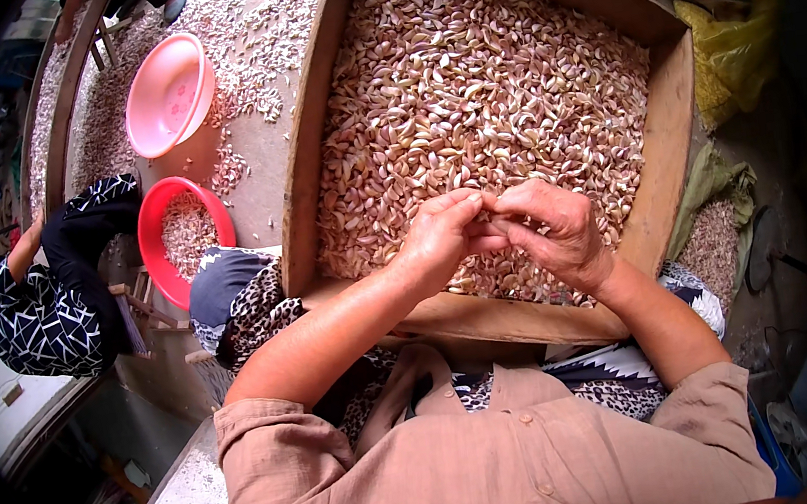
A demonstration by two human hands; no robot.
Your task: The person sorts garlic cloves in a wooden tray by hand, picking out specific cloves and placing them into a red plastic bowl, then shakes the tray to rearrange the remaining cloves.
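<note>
Many loose garlic cloves, pinkish-white in their skins, fill a big shallow wooden tray in front of me. Over the tray's near side, my left hand and my right hand meet with their fingertips together. Both hands are closed in a pinch. Whatever is between the fingers is small and mostly hidden by them, so I cannot make it out. Cloves lie just below and around both hands.
Left of the tray stand a pink basin and a red basin with cloves in it. More cloves are scattered on the floor. A person in a patterned top sits far left. Yellow bags and a green sack are at right.
</note>
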